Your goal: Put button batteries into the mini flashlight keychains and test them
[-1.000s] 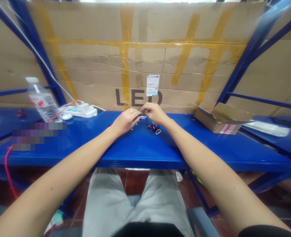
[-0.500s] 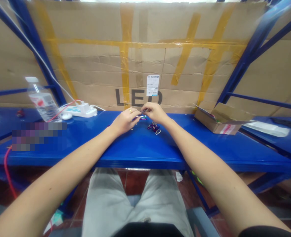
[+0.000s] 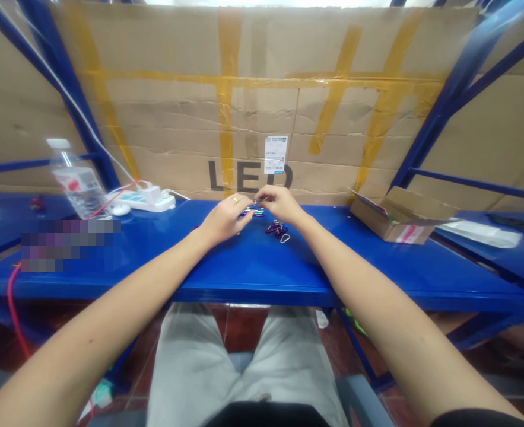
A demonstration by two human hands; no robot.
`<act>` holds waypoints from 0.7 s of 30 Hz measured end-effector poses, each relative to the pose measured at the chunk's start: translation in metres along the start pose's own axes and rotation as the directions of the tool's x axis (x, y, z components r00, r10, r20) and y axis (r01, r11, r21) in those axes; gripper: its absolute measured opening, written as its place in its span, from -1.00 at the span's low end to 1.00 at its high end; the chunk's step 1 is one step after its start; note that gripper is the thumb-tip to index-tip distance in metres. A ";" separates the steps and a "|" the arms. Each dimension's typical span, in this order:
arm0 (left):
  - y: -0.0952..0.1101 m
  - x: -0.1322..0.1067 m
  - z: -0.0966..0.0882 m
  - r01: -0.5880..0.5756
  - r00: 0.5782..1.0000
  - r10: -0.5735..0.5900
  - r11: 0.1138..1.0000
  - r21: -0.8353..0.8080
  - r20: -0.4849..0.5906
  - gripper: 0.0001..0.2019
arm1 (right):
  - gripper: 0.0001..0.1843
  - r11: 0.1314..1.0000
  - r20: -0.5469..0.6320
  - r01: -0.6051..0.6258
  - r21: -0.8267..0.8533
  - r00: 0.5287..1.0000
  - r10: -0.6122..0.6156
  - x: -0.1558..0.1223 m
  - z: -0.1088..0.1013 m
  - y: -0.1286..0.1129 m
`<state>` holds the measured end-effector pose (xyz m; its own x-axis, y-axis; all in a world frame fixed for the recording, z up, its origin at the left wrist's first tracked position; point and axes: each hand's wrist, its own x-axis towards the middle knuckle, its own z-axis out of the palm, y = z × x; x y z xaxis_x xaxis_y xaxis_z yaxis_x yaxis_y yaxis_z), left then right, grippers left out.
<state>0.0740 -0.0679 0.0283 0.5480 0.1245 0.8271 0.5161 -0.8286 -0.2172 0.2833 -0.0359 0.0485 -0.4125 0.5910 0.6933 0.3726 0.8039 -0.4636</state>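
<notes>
Hovering near carabiners (image 3: 280, 228), right fingers (image 3: 264, 191) pinch something tiny (image 3: 256, 203); left fingers (image 3: 244, 203) parted, hold unclear.

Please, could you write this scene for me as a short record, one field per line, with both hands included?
Left hand: ring on one finger; grip unclear
Right hand: fingertips close to the left hand; anything held is too blurred to name
Nearby: pile of small carabiners, some purplish, one silvery
Surface: blue table
Left side: bottle with white cap, white power strip
Right side: open cardboard box
Behind: large taped cardboard marked LED, with white label
</notes>
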 end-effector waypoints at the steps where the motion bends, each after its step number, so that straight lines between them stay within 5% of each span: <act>1: 0.000 0.000 0.000 0.000 1.000 0.000 1.000 -0.001 -0.002 -0.87 | -0.84 1.000 -0.003 0.001 0.001 1.000 -0.001 0.000 0.000 0.000; 9: 0.003 0.000 -0.003 0.138 0.988 -0.140 0.990 0.039 0.068 -0.90 | -0.73 0.990 0.011 0.060 -0.127 0.998 -0.059 0.000 -0.004 0.000; 14: -0.001 -0.001 -0.004 0.259 0.931 -0.272 0.962 0.083 0.245 -0.90 | -0.74 0.948 0.190 0.110 -0.298 0.980 -0.054 -0.003 -0.004 0.004; 21: -0.006 -0.003 -0.003 0.269 0.843 -0.247 0.963 0.022 0.478 -0.82 | -0.61 0.853 0.399 0.147 -0.500 0.914 0.077 -0.009 0.003 0.001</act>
<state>0.0672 -0.0652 0.0293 0.6491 0.5703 0.5034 0.6589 -0.7522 0.0024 0.2851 -0.0403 0.0404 -0.6799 0.6284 0.3780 0.6733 0.7392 -0.0179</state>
